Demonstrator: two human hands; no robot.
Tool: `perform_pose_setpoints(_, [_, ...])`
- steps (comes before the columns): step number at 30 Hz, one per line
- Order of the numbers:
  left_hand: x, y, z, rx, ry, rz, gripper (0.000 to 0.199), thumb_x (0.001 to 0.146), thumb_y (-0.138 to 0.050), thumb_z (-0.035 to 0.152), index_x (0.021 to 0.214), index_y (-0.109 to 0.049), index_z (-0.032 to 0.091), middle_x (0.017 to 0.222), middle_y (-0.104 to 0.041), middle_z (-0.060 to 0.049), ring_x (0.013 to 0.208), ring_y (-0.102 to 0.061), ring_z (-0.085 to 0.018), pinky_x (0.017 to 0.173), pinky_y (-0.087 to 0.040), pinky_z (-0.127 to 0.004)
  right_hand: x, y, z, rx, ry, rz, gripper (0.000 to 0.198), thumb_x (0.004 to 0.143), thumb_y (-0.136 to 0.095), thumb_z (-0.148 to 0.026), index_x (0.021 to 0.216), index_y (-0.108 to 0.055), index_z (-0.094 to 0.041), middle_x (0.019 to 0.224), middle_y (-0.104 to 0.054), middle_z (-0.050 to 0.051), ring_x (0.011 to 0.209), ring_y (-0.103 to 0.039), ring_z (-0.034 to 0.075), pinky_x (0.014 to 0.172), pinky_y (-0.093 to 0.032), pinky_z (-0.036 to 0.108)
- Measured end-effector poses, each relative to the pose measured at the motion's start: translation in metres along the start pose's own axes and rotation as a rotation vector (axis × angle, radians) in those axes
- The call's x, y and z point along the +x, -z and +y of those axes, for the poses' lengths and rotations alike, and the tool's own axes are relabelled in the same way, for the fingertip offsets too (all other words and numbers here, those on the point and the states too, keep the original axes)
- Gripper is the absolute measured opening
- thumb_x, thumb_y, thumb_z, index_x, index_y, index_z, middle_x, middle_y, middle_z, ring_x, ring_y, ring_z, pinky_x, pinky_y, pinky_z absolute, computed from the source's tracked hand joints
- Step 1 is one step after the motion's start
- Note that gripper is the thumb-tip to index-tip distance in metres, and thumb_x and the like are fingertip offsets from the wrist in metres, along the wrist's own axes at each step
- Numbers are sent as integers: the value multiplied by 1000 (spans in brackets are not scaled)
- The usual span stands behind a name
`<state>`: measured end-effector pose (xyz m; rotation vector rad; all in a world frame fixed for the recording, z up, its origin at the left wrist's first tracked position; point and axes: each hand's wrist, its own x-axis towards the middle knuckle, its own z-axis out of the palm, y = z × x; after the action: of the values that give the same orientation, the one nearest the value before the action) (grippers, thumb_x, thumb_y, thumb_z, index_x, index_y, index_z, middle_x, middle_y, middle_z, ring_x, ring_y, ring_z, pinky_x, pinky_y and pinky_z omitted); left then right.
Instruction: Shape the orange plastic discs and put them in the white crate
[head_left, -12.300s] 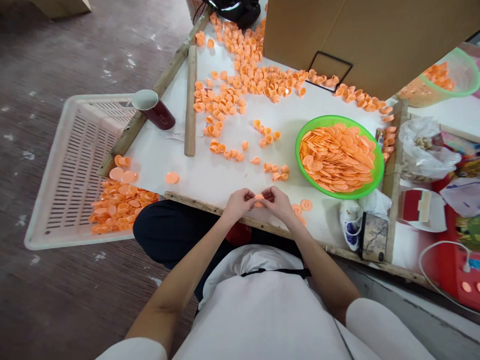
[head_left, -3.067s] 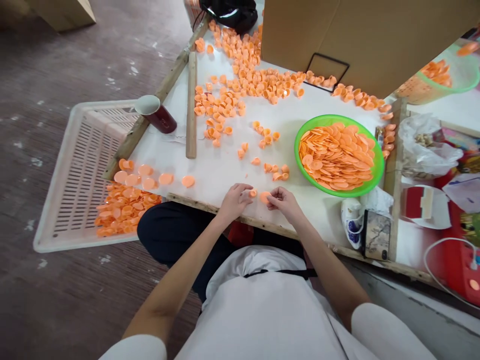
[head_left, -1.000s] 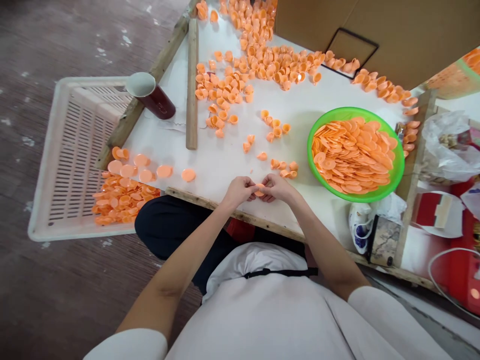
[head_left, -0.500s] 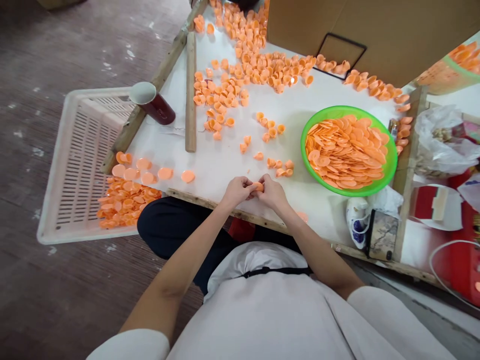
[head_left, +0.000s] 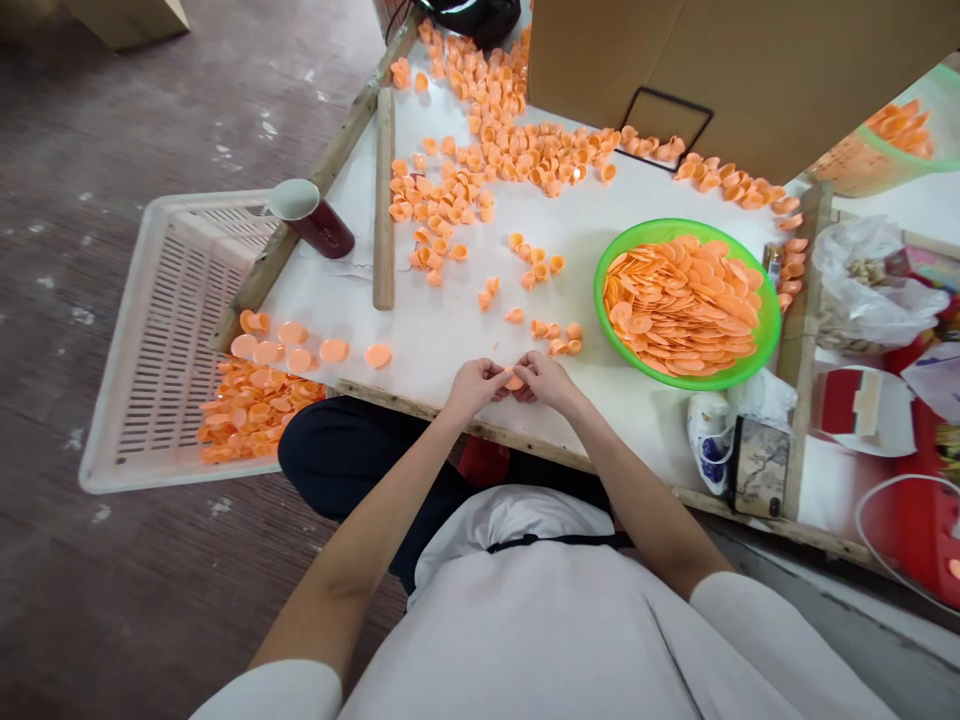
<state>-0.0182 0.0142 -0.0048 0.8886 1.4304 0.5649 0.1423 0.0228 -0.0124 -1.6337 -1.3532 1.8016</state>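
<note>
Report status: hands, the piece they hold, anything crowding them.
Left hand and right hand both pinched on one small orange piece at the table's near edge. Loose orange cups just beyond. Green bowl right, apart.

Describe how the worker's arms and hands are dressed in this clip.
Both hands, left hand and right hand, are bare: no gloves, and no rings or watch that I can make out. The forearms are uncovered too. Short white sleeves end above the elbows, part of a white top.
</note>
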Motion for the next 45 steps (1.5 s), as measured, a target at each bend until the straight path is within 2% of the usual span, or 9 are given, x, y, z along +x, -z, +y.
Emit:
perform_pose_setpoints(7, [3,0,0,63,8,0,22,77,-70,30,76,-56,14,67,-68,-4,59,-67,-15,56,-56,-25,2,2,-12,-47,-60,13,11,89,-55,-25,82,-48,-21,60,-66,1,52,-67,17,47,-55,27])
perform_pose_setpoints(16, [14,5,12,96,86,-52,27,73,-76,28,71,-53,14,59,-65,-5,57,-68,-19,54,-57,-28,20,4,-17,-83,-188,-47,17,86,-62,-27,78,-48,-21,51,-64,2,47,-65,20,43,-53,28])
perform_pose_setpoints(22, [6,3,12,61,61,-45,21,76,-72,25,73,-54,14,60,-66,-4,58,-68,-17,55,-56,-26,6,9,-9,-6,-38,-81,19,88,-60,-34,82,-48,-21,60,-68,2,55,-68,17,49,-54,25])
perform_pose_setpoints(27, [3,2,6,92,20,-23,14,78,-66,22,72,-56,15,64,-67,-4,59,-67,-17,57,-55,-27,1,11,0,-120,110,-99,29,77,-70,-38,87,-48,-22,64,-68,-2,60,-66,15,52,-48,22])
perform_pose_setpoints(32, [12,0,-9,155,-47,15,11,79,-63,26,75,-57,18,65,-67,-2,58,-66,-16,57,-55,-26,0,1,1,-377,161,64,24,78,-65,-38,88,-49,-23,65,-65,-4,60,-61,15,56,-42,24])
perform_pose_setpoints(35, [13,-1,-9,133,-41,23,10,80,-61,26,77,-55,18,64,-67,-1,56,-66,-16,54,-54,-26,-3,-4,-3,-422,169,149,23,80,-61,-41,88,-49,-23,69,-65,-2,63,-61,16,57,-41,25])
perform_pose_setpoints(38, [10,-1,-3,118,-39,23,11,80,-61,26,78,-54,18,63,-66,-1,55,-66,-17,51,-54,-25,-5,-3,-5,-370,160,140,22,80,-63,-38,86,-48,-23,67,-64,-3,61,-61,15,56,-42,24])
perform_pose_setpoints(43, [4,-2,2,133,-25,19,17,78,-66,29,79,-54,17,65,-67,-3,56,-67,-16,51,-52,-23,1,5,8,-100,126,-29,16,83,-61,-31,89,-47,-23,68,-67,-2,58,-65,14,54,-49,22])
perform_pose_setpoints(45, [4,-6,2,138,-40,38,19,77,-68,30,78,-54,17,65,-67,-3,56,-67,-16,51,-52,-23,2,3,11,-39,123,-20,13,85,-60,-28,89,-48,-22,68,-68,-2,56,-65,13,52,-50,21])
